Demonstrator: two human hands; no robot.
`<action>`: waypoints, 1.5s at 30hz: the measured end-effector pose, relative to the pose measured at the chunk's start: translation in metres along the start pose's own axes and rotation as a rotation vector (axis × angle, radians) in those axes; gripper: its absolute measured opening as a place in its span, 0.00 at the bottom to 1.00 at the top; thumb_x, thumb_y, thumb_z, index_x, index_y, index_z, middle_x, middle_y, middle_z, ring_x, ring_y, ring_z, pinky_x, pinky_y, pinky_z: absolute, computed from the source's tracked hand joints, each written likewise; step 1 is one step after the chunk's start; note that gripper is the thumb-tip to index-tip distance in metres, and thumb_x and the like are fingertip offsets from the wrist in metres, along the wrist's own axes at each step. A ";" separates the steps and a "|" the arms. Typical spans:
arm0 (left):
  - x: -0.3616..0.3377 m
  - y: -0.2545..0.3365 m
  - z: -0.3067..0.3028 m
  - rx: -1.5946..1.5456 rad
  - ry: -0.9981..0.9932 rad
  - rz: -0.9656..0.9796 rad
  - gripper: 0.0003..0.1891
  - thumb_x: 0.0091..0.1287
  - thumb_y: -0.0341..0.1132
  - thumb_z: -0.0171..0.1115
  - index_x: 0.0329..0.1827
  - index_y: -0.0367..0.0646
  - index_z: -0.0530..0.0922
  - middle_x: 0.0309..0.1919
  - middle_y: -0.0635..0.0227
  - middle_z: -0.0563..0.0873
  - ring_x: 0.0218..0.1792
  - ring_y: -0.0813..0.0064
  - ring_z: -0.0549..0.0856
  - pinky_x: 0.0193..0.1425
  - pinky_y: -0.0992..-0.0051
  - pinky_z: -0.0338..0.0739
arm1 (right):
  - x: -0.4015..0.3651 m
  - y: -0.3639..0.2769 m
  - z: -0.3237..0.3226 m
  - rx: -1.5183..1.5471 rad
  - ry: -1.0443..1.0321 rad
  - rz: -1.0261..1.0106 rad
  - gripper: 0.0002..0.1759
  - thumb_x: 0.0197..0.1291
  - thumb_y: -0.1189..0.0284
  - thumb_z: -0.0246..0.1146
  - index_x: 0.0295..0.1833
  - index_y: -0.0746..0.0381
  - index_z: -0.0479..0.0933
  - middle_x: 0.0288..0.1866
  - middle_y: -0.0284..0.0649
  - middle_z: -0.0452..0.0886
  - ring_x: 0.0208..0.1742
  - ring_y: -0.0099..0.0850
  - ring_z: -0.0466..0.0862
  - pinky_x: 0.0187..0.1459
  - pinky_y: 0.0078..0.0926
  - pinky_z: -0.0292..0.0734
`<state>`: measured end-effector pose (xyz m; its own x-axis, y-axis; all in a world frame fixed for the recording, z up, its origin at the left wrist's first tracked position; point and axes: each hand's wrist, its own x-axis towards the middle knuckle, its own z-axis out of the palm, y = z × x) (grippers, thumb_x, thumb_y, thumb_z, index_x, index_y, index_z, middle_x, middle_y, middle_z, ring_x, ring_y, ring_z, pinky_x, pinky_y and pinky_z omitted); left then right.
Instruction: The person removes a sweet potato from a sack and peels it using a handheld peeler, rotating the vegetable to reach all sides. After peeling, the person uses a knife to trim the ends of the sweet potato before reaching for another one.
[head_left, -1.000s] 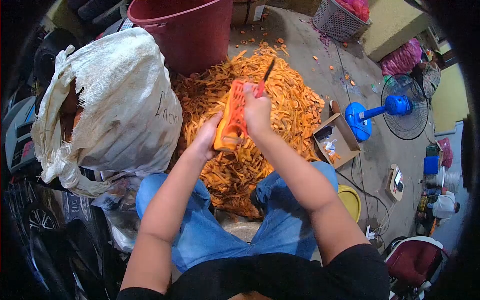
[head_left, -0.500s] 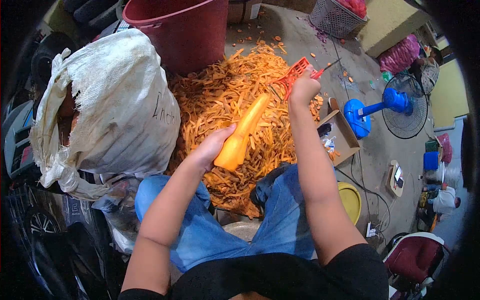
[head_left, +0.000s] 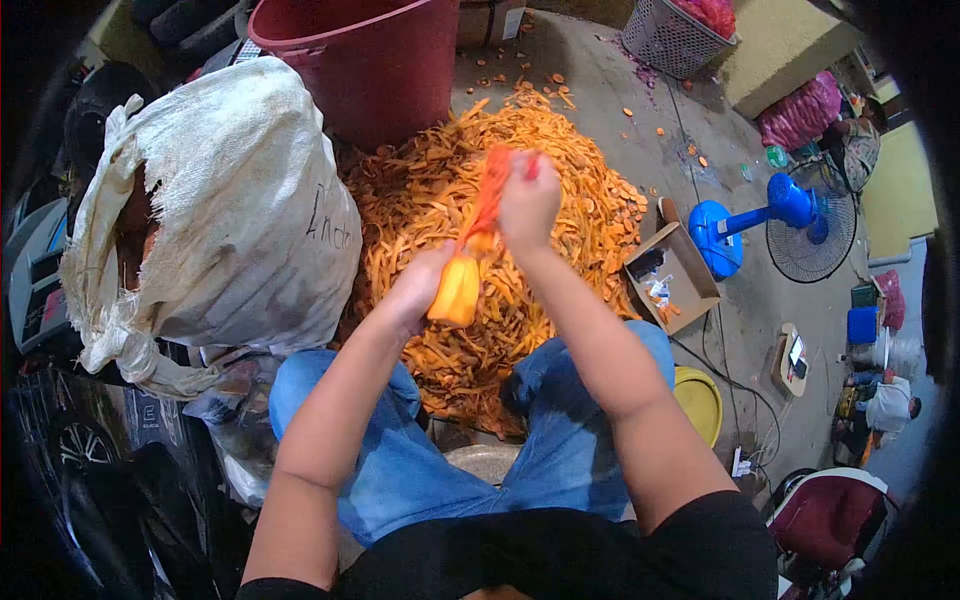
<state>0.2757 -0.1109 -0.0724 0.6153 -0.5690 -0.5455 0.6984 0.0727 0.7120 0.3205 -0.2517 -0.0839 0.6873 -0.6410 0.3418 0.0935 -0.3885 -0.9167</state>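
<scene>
My left hand (head_left: 424,285) is closed around the thick end of a peeled orange carrot (head_left: 457,296), which points away from me. In my right hand (head_left: 530,205) is a red peeler (head_left: 489,195), blurred by motion, its head over the carrot's far part. The peeler hides much of the carrot's thin end. Under both hands spreads a large heap of orange peelings (head_left: 570,240), lying between and beyond my knees.
A white woven sack (head_left: 240,200) stands at the left, with a dark red tub (head_left: 375,75) behind the heap. To the right are a cardboard box (head_left: 680,265), a blue fan (head_left: 795,205) and a yellow lid-like round (head_left: 697,405). A person (head_left: 888,405) is far right.
My right hand has swung left and inward, bringing the red peeler from beyond the carrot onto it. The carrot has tilted and its far part is now covered.
</scene>
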 end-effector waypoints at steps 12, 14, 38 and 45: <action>0.012 -0.009 0.001 -0.078 0.158 0.004 0.15 0.63 0.43 0.40 0.41 0.40 0.68 0.24 0.65 0.77 0.23 0.74 0.77 0.26 0.76 0.74 | 0.043 -0.009 -0.029 0.249 0.073 0.290 0.12 0.56 0.67 0.51 0.30 0.67 0.68 0.20 0.33 0.71 0.22 0.22 0.69 0.26 0.22 0.64; 0.014 -0.006 -0.001 -0.104 0.195 -0.011 0.15 0.63 0.43 0.41 0.41 0.40 0.68 0.25 0.66 0.77 0.24 0.75 0.77 0.26 0.76 0.74 | 0.010 -0.025 -0.010 0.200 0.021 0.223 0.11 0.56 0.68 0.51 0.29 0.66 0.68 0.19 0.32 0.70 0.22 0.22 0.68 0.25 0.23 0.63; 0.007 0.003 -0.006 -0.226 0.073 0.016 0.17 0.64 0.43 0.38 0.46 0.41 0.67 0.33 0.65 0.77 0.30 0.72 0.79 0.30 0.76 0.76 | 0.008 -0.022 -0.006 0.277 0.085 0.132 0.10 0.56 0.69 0.51 0.30 0.65 0.69 0.19 0.32 0.71 0.21 0.23 0.69 0.25 0.24 0.65; 0.008 -0.002 -0.003 -0.104 0.065 0.105 0.17 0.65 0.42 0.34 0.44 0.42 0.68 0.33 0.67 0.78 0.30 0.75 0.79 0.32 0.76 0.75 | -0.028 -0.024 -0.003 0.084 -0.204 0.021 0.12 0.54 0.68 0.51 0.27 0.67 0.67 0.15 0.45 0.67 0.17 0.33 0.66 0.22 0.28 0.62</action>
<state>0.2802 -0.1135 -0.0799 0.7073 -0.4994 -0.5003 0.6607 0.2152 0.7192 0.2970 -0.2260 -0.0711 0.8203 -0.4977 0.2816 0.1320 -0.3144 -0.9401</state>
